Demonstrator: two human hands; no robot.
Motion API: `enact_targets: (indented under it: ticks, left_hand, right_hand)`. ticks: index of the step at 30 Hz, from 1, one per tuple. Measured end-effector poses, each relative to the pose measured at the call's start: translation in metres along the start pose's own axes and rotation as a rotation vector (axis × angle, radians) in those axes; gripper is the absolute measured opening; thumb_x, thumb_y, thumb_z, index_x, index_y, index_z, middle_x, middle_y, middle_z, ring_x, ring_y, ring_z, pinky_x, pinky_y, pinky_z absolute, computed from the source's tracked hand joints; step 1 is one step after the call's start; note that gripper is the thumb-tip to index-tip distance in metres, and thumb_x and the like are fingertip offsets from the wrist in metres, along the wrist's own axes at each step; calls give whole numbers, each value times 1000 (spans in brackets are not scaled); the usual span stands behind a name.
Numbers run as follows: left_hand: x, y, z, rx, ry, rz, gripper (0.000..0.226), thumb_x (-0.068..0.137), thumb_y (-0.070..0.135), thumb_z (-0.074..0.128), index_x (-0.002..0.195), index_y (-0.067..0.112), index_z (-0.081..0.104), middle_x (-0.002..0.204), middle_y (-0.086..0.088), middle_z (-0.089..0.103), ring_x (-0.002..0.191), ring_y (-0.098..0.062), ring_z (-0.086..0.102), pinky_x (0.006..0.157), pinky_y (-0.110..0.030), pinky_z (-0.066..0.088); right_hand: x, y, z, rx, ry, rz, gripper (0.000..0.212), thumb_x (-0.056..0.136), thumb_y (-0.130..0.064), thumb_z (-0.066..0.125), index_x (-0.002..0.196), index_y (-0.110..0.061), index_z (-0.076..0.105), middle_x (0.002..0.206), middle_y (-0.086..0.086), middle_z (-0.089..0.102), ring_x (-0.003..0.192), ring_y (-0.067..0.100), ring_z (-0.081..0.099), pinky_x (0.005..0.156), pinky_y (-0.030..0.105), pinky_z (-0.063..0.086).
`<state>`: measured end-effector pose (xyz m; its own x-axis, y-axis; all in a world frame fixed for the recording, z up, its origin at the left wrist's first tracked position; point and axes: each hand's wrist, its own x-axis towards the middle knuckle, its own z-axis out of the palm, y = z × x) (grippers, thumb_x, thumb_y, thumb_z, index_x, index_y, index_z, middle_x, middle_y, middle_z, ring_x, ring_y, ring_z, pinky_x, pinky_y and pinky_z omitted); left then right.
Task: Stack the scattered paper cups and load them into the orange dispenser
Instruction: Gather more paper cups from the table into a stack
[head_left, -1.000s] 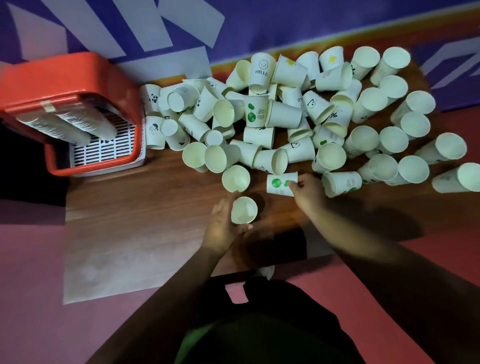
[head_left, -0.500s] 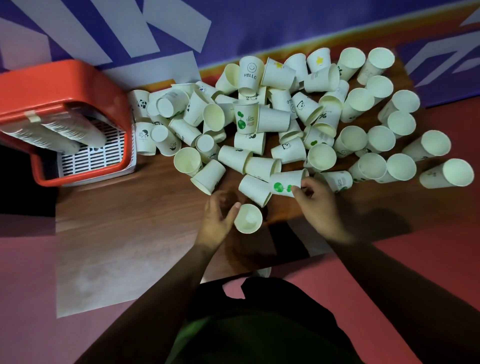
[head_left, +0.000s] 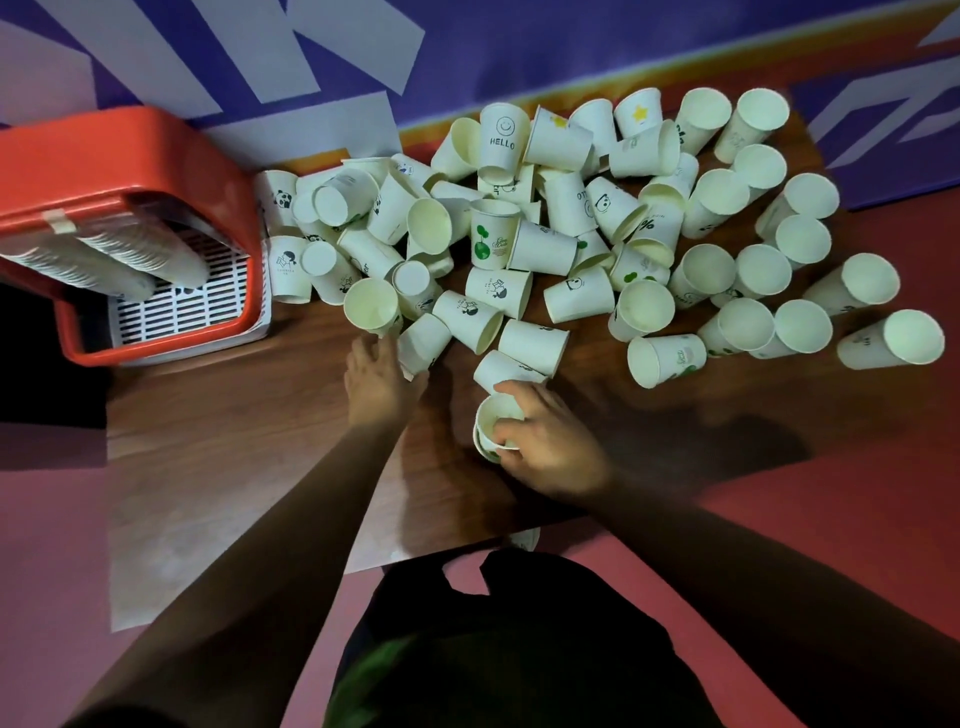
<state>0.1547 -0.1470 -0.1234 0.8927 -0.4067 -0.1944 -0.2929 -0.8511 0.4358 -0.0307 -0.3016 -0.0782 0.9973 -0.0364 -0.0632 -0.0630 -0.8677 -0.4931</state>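
Several white paper cups (head_left: 561, 218) lie scattered in a heap across the back of the wooden table (head_left: 234, 441). My right hand (head_left: 550, 447) is closed around a small stack of cups (head_left: 491, 423) standing mouth-up near the table's middle. My left hand (head_left: 382, 379) reaches to the heap's front edge and touches a tipped cup (head_left: 423, 343), fingers spread beside it; I cannot see a firm grip. The orange dispenser (head_left: 130, 156) sits at the far left, with stacked cups (head_left: 130, 254) lying inside it.
A white slatted grille (head_left: 182, 306) shows in the dispenser's base. A purple and white wall (head_left: 467, 47) stands right behind the heap. The table's front edge (head_left: 441, 545) runs close to my body, with pink floor on either side.
My right hand brought the green-dotted cup from the heap down onto the cup in front of me. My left hand let that cup go and moved up-left to the heap.
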Motion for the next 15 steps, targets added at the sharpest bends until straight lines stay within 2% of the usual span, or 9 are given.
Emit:
enact_targets:
  ticks: [3, 6, 8, 10, 13, 15]
  left_hand:
    - [3, -6, 1, 5, -33, 16, 77, 81, 29, 78, 148, 12, 44, 135, -23, 45, 123, -44, 45, 102, -50, 40]
    - [4, -10, 1, -19, -66, 34, 74, 82, 24, 78, 145, 6, 43, 134, -23, 49, 124, -43, 46, 101, -53, 42]
    - [3, -12, 0, -61, -95, 46, 72, 82, 22, 78, 143, 5, 43, 130, -23, 52, 123, -43, 48, 99, -53, 45]
    - [0, -12, -3, -106, -103, 40, 70, 81, 22, 78, 140, 5, 45, 128, -22, 52, 121, -43, 49, 97, -53, 47]
    - [-13, -7, -13, -232, -82, 10, 66, 81, 26, 79, 138, 9, 48, 124, -18, 47, 116, -39, 50, 100, -50, 46]
    - [-27, -3, -23, -358, -59, 5, 61, 83, 28, 79, 135, 12, 51, 121, -10, 41, 110, -29, 50, 101, -43, 46]
  right_hand:
    - [2, -2, 10, -16, -49, 38, 41, 82, -33, 65, 120, -18, 59, 132, 6, 49, 120, 28, 48, 97, 38, 40]
    - [0, -2, 17, -28, -72, 54, 65, 75, -39, 69, 133, -17, 49, 134, 4, 49, 122, 27, 47, 98, 37, 38]
    - [0, -2, 19, -14, -64, 79, 72, 77, -51, 64, 137, -16, 47, 135, 6, 48, 125, 26, 43, 101, 39, 38]
    - [0, -1, 21, 67, 25, 202, 70, 80, -60, 57, 132, -15, 52, 129, 9, 51, 120, 26, 46, 101, 39, 39]
    - [5, 8, 18, 195, 293, 536, 45, 87, -49, 60, 106, -8, 63, 106, 12, 58, 101, 28, 55, 88, 35, 44]
    - [11, 16, 7, 283, 272, 810, 39, 90, -47, 60, 91, -8, 64, 93, 8, 62, 94, 26, 58, 78, 32, 44]
